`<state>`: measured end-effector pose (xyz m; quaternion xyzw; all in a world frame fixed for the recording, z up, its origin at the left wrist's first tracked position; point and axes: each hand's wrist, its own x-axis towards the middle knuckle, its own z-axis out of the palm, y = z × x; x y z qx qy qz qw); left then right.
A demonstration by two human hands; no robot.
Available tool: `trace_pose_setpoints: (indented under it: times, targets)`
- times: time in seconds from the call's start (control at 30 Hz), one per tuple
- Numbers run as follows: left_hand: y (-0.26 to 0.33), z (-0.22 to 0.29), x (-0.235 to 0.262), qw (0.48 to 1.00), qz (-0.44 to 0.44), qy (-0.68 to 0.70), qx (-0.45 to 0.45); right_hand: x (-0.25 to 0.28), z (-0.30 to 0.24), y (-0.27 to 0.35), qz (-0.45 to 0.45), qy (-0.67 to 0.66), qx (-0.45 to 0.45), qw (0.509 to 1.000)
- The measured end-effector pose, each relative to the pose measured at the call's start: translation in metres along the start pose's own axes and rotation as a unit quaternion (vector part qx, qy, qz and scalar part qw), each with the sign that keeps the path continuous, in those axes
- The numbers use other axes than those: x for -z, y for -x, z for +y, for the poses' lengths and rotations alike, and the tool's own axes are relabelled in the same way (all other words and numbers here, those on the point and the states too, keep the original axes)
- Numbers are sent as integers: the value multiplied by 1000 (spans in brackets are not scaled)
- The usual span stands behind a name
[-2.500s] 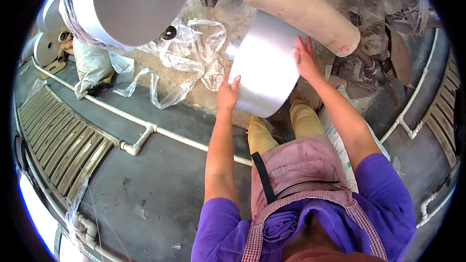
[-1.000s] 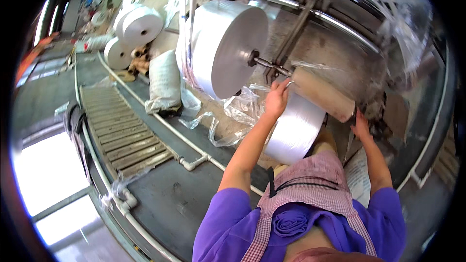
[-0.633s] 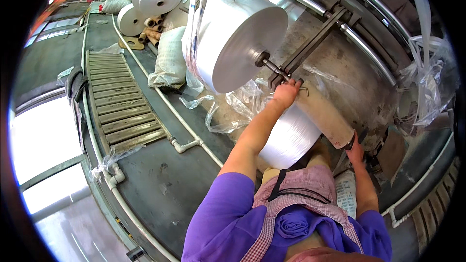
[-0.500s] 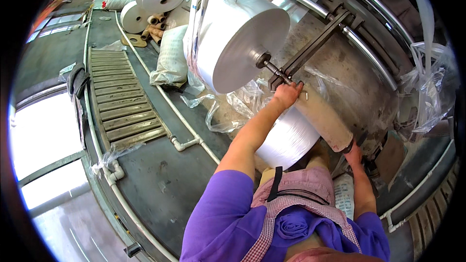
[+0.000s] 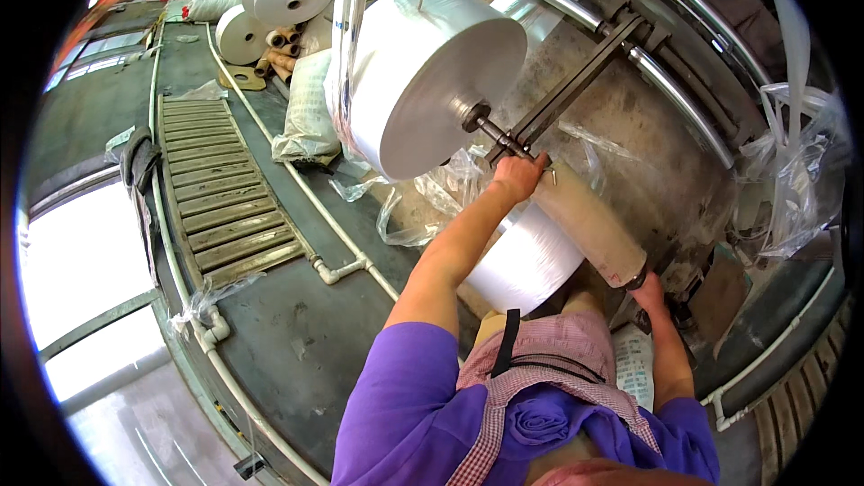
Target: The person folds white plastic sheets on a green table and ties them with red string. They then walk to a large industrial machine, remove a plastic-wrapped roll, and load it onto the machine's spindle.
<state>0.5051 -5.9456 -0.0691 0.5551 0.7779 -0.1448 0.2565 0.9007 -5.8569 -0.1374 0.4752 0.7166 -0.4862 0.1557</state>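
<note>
A brown cardboard core tube (image 5: 594,227) lies slantwise in front of me, with a dark shaft end showing at its near right end. My left hand (image 5: 522,175) is closed around the shaft at the tube's far end, beside a metal bracket arm (image 5: 585,76). At the near end my right hand (image 5: 646,293) is wrapped round the shaft end, its fingers partly hidden. Under the tube, close to my legs, sits a white film roll (image 5: 522,265). Past my left hand, a big white roll (image 5: 454,94) is carried on a metal shaft (image 5: 493,132).
Chrome rollers (image 5: 679,103) run along the machine at the upper right. Loose clear film (image 5: 796,175) hangs at the right, with more scraps on the floor. White pipes (image 5: 328,216) and a slatted grate (image 5: 220,193) lie to the left. A filled sack (image 5: 306,108) stands behind the big roll.
The view has shifted slightly, moving the rolls and machine a little left in the picture. Both hands stay at the two ends of the core tube.
</note>
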Motion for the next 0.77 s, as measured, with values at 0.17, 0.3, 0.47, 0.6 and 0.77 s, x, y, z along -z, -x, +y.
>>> trace_pose_setpoints:
  times: [0.17, 0.3, 0.47, 0.6, 0.77]
  targets:
    - [1, -1, 1, 1000, -16, 17, -3, 4, -3, -1, -28, 40, -21, 999]
    - [-4, -5, -16, 998, 15, 55, 21, -4, 4, 0, -23, 48, -85, 995]
    - [22, -13, -22, 972, 91, 204, 77, 19, -39, 30, 39, 85, -64, 994]
    - [33, -2, -9, 961, 96, 243, 83, 32, -21, 70, 87, 102, 24, 991]
    - [54, -4, 14, 955, 129, 257, 78, 44, -26, 144, 111, 140, -20, 984]
